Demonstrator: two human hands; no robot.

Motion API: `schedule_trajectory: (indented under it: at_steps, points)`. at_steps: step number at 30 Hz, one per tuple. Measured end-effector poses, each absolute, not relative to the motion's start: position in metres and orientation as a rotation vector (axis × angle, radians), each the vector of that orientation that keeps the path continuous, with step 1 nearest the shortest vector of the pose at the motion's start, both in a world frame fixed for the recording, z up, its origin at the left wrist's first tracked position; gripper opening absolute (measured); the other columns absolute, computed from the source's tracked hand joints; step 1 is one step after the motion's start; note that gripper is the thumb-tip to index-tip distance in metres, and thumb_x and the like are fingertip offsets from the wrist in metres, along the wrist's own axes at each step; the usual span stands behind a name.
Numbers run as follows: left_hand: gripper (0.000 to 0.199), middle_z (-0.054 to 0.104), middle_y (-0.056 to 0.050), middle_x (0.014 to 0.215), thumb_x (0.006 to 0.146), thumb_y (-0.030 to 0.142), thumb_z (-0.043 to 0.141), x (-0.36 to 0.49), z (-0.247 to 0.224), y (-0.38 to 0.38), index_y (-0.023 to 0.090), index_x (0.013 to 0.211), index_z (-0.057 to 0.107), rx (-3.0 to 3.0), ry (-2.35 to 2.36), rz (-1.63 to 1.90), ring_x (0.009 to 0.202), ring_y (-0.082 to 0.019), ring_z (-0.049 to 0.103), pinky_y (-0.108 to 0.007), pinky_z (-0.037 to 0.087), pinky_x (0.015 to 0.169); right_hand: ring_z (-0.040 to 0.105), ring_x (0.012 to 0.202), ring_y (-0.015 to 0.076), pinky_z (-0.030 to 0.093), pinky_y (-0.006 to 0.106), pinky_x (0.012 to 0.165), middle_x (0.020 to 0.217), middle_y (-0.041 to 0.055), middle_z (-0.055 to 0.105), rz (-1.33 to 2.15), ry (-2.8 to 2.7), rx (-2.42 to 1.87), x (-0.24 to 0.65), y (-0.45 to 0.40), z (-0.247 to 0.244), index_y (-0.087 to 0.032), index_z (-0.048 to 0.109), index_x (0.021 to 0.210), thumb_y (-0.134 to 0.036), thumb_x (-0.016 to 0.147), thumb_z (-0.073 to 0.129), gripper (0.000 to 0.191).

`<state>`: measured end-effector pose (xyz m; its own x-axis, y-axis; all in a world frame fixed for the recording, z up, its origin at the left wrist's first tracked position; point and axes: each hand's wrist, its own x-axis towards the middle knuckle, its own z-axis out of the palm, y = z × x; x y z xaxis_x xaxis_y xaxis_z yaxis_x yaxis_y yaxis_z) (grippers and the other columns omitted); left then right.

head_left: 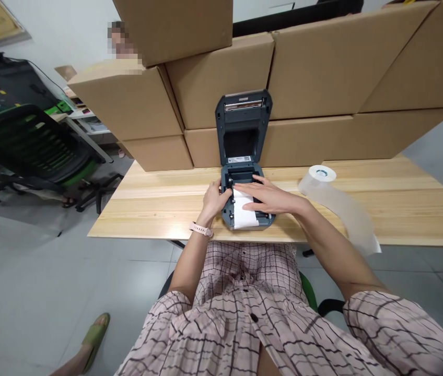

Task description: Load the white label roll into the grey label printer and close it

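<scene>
A dark grey label printer (241,130) stands on the table with its lid raised. White label paper (245,215) lies over its open base and reaches the front edge. My left hand (214,199) is at the printer's left side, thumb on the inner edge, its other fingers partly hidden behind the side. Over the base, my right hand (266,196) is spread, with its fingers lying on the white paper. To the right, a roll of labels (321,175) sits on the table, its long loose strip hanging past the front edge.
Cardboard boxes (315,68) are stacked along the back of the wooden table (159,203). A black office chair (29,141) stands at the left. Behind the boxes at the upper left, part of a person shows. A foot in a green slipper is on the floor.
</scene>
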<state>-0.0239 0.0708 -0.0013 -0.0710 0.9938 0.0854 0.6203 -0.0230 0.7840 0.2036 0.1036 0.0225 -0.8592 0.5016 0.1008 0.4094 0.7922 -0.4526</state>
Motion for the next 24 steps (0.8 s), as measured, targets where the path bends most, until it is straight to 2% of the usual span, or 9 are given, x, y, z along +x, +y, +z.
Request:
schedule_trajectory:
  at_steps: [3, 7, 10, 14, 17, 20, 22, 24]
  points:
    - [0.040, 0.075, -0.010, 0.122, 0.089, 0.026, 0.060, -0.023, -0.001, 0.070, 0.020, 0.127, 0.070, 1.682, 1.745, 0.937, 0.108, -0.024, 0.070, -0.035, 0.055, 0.094, 0.046, 0.155, 0.0361, 0.002, 0.066, 0.134, 0.165, 0.0135, 0.051, 0.667, -2.788, -0.703, 0.203, 0.109, 0.027, -0.026, 0.045, 0.164, -0.067, 0.101, 0.054, 0.076]
    - [0.041, 0.075, -0.012, 0.124, 0.088, 0.026, 0.061, -0.022, 0.000, 0.070, 0.019, 0.128, 0.069, 1.677, 1.752, 0.950, 0.111, -0.025, 0.070, -0.036, 0.054, 0.096, 0.047, 0.155, 0.0353, 0.000, 0.063, 0.135, 0.162, 0.0124, 0.055, 0.742, -2.796, -0.688, 0.202, 0.117, 0.029, -0.028, 0.047, 0.163, -0.073, 0.096, 0.060, 0.082]
    - [0.037, 0.075, -0.011, 0.119, 0.087, 0.026, 0.063, -0.021, 0.002, 0.070, 0.018, 0.122, 0.071, 1.695, 1.764, 0.939, 0.107, -0.026, 0.070, -0.036, 0.054, 0.092, 0.045, 0.156, 0.0352, -0.005, 0.062, 0.135, 0.162, 0.0128, 0.055, 0.790, -2.808, -0.689, 0.202, 0.120, 0.029, -0.026, 0.047, 0.163, -0.074, 0.093, 0.062, 0.086]
    - [0.031, 0.076, -0.009, 0.111, 0.086, 0.026, 0.063, -0.020, 0.004, 0.072, 0.020, 0.115, 0.072, 1.681, 1.792, 0.929, 0.099, -0.025, 0.071, -0.036, 0.055, 0.086, 0.044, 0.156, 0.0358, -0.015, 0.063, 0.132, 0.165, 0.0132, 0.052, 0.842, -2.829, -0.677, 0.204, 0.123, 0.031, -0.027, 0.043, 0.165, -0.074, 0.092, 0.065, 0.089]
    - [0.031, 0.076, -0.009, 0.110, 0.086, 0.026, 0.063, -0.019, 0.003, 0.071, 0.022, 0.116, 0.072, 1.664, 1.778, 0.941, 0.100, -0.026, 0.071, -0.037, 0.056, 0.088, 0.042, 0.157, 0.0369, -0.017, 0.064, 0.131, 0.165, 0.0146, 0.052, 0.868, -2.842, -0.653, 0.206, 0.125, 0.031, -0.028, 0.041, 0.166, -0.074, 0.090, 0.067, 0.093]
    - [0.045, 0.073, -0.013, 0.128, 0.088, 0.028, 0.063, -0.020, -0.002, 0.064, 0.020, 0.133, 0.066, 1.673, 1.741, 1.015, 0.118, -0.030, 0.069, -0.044, 0.056, 0.101, 0.042, 0.157, 0.0375, -0.016, 0.065, 0.131, 0.163, 0.0143, 0.054, 0.882, -2.839, -0.647, 0.206, 0.127, 0.031, -0.028, 0.042, 0.166, -0.072, 0.089, 0.070, 0.093]
    - [0.059, 0.062, -0.017, 0.150, 0.089, 0.029, 0.065, -0.022, -0.004, 0.053, 0.019, 0.147, 0.055, 1.767, 1.720, 1.154, 0.139, -0.032, 0.058, -0.051, 0.050, 0.114, 0.044, 0.156, 0.0376, -0.015, 0.065, 0.132, 0.162, 0.0134, 0.055, 0.883, -2.835, -0.646, 0.206, 0.127, 0.031, -0.029, 0.043, 0.165, -0.071, 0.089, 0.071, 0.091]
    - [0.060, 0.056, -0.017, 0.158, 0.091, 0.031, 0.066, -0.024, -0.005, 0.041, 0.020, 0.148, 0.052, 1.977, 1.616, 1.259, 0.149, -0.031, 0.050, -0.054, 0.042, 0.123, 0.045, 0.155, 0.0382, -0.014, 0.065, 0.132, 0.161, 0.0131, 0.056, 0.884, -2.828, -0.645, 0.206, 0.127, 0.032, -0.029, 0.046, 0.164, -0.070, 0.088, 0.071, 0.090]
